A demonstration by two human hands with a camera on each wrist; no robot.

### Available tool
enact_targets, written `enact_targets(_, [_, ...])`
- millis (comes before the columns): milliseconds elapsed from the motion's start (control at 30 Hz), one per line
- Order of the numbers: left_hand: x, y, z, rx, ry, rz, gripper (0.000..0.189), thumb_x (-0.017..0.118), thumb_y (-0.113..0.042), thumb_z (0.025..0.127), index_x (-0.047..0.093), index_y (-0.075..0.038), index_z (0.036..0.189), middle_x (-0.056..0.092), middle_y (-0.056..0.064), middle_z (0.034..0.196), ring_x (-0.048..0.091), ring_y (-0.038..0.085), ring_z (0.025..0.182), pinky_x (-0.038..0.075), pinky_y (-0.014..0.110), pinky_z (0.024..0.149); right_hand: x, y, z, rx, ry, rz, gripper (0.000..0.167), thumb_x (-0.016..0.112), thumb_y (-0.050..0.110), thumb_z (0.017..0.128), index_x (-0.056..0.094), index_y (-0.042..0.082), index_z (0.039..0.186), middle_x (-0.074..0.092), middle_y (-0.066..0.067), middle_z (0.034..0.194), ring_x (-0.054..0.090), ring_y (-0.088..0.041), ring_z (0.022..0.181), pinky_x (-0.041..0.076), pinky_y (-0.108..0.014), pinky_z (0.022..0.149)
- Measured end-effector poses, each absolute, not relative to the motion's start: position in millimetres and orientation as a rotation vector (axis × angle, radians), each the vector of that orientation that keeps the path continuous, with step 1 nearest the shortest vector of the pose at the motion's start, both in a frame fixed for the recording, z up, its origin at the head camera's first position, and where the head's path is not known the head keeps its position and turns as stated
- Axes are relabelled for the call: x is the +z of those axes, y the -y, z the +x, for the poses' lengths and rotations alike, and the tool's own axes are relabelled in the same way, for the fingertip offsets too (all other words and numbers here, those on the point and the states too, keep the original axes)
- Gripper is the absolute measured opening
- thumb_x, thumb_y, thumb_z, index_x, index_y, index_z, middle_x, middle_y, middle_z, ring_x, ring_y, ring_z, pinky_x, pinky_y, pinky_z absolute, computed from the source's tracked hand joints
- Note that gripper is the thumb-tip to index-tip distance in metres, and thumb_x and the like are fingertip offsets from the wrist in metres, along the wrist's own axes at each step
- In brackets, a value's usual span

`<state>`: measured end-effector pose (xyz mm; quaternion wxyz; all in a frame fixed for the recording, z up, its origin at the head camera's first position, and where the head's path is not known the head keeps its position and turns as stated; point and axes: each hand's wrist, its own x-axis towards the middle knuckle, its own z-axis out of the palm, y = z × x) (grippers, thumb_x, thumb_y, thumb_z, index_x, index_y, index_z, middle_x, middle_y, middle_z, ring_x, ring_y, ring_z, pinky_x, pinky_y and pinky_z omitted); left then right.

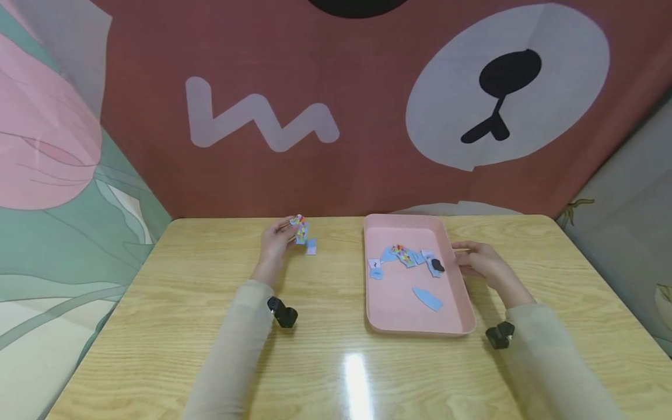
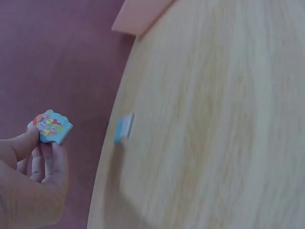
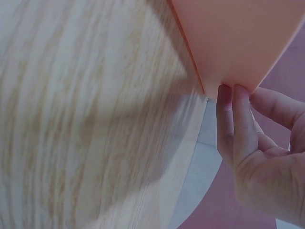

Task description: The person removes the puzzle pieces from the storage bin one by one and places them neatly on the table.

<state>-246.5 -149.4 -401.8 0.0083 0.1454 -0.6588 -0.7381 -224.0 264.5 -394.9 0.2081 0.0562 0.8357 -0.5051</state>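
My left hand (image 1: pixel 275 240) pinches a small light-blue puzzle piece (image 2: pixel 53 128) with a multicoloured pattern between thumb and fingers, raised above the far left of the table. A second small piece, blue and white (image 1: pixel 311 247), lies on the tabletop beside that hand. To the right is a pink tray (image 1: pixel 404 318) holding several flat light-blue pieces, among them a multicoloured one (image 1: pixel 404 256), one with a dark patch (image 1: pixel 436 266) and a plain curved one (image 1: pixel 427 299). With extended fingertips, my right hand (image 1: pixel 485 262) touches the tray's outer right wall near its far corner.
The wooden table (image 1: pixel 325 315) reaches back to a reddish-brown cloth (image 1: pixel 367 175) with a cartoon face. Printed cloth (image 1: pixel 52 251) also hangs at the left side. A small black device (image 1: pixel 283 314) sits on each wrist.
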Motion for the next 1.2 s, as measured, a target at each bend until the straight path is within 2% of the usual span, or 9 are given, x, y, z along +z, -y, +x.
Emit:
enact_targets(167, [-404.8, 157.8, -246.1, -2.229, 2.038, 0.522, 0.037, 0.058, -0.006, 0.094, 0.054, -0.001, 0.131, 0.06, 0.006, 0.113, 0.056, -0.001, 0.078, 0.05, 0.021, 0.077, -395.6, -264.9, -224.8, -1.402, -2.327, 0.169, 0.056, 0.048, 0.008, 0.097, 0.025, -0.009, 0.146, 0.034, -0.034, 0.146, 0.061, 0.002, 0.09, 0.056, -0.024, 0.087])
enact_targets(233, [-406.7, 161.0, -245.9, -2.201, 2.041, 0.536, 0.038, 0.059, -0.006, 0.093, 0.055, 0.0, 0.13, 0.061, 0.006, 0.113, 0.056, -0.003, 0.077, 0.05, 0.02, 0.074, -395.9, -265.3, -224.8, -1.402, -2.326, 0.17, 0.056, 0.047, 0.008, 0.098, 0.025, -0.009, 0.146, 0.033, -0.034, 0.146, 0.061, 0.003, 0.09, 0.056, -0.024, 0.087])
enact_targets(367, [-411.0, 166.8, -245.1, -2.164, 2.069, 0.564, 0.038, 0.06, -0.005, 0.092, 0.056, 0.001, 0.129, 0.062, 0.01, 0.118, 0.057, -0.005, 0.076, 0.051, 0.019, 0.074, -396.8, -266.5, -224.8, -1.402, -2.325, 0.166, 0.055, 0.047, 0.008, 0.098, 0.026, -0.009, 0.146, 0.033, -0.034, 0.147, 0.061, 0.003, 0.089, 0.056, -0.024, 0.087])
enact_targets(600, [-417.1, 174.4, -244.0, -2.161, 2.122, 0.593, 0.04, 0.061, -0.004, 0.091, 0.055, 0.001, 0.13, 0.063, 0.002, 0.103, 0.058, -0.003, 0.074, 0.052, 0.013, 0.066, -395.9, -266.2, -223.6, -1.404, -2.327, 0.171, 0.055, 0.047, 0.009, 0.097, 0.027, -0.008, 0.146, 0.034, -0.033, 0.146, 0.06, 0.005, 0.088, 0.056, -0.021, 0.086])
enact_targets(800, [-424.1, 181.3, -244.8, -2.121, 2.154, 0.61, 0.038, 0.061, 0.001, 0.09, 0.056, 0.003, 0.128, 0.065, 0.011, 0.11, 0.058, -0.005, 0.071, 0.051, 0.011, 0.061, -395.6, -264.6, -224.1, -1.395, -2.334, 0.169, 0.056, 0.048, 0.01, 0.097, 0.027, -0.008, 0.146, 0.035, -0.033, 0.146, 0.061, 0.001, 0.093, 0.055, -0.023, 0.088])
enact_targets(1000, [-427.9, 186.7, -247.6, -2.104, 2.192, 0.624, 0.041, 0.058, 0.005, 0.089, 0.054, 0.005, 0.13, 0.065, 0.01, 0.106, 0.057, -0.005, 0.068, 0.051, 0.011, 0.061, -396.1, -264.8, -224.9, -1.401, -2.334, 0.171, 0.056, 0.047, 0.01, 0.097, 0.026, -0.008, 0.146, 0.035, -0.033, 0.146, 0.06, 0.003, 0.091, 0.055, -0.021, 0.086])
enact_targets(1200, [-431.0, 188.2, -250.2, -2.136, 2.212, 0.625, 0.048, 0.054, 0.011, 0.087, 0.046, 0.008, 0.135, 0.055, 0.026, 0.129, 0.058, 0.001, 0.074, 0.05, 0.01, 0.063, -395.9, -264.2, -224.6, -1.408, -2.331, 0.168, 0.056, 0.048, 0.009, 0.096, 0.026, -0.008, 0.146, 0.034, -0.034, 0.146, 0.059, 0.006, 0.087, 0.055, -0.017, 0.081])
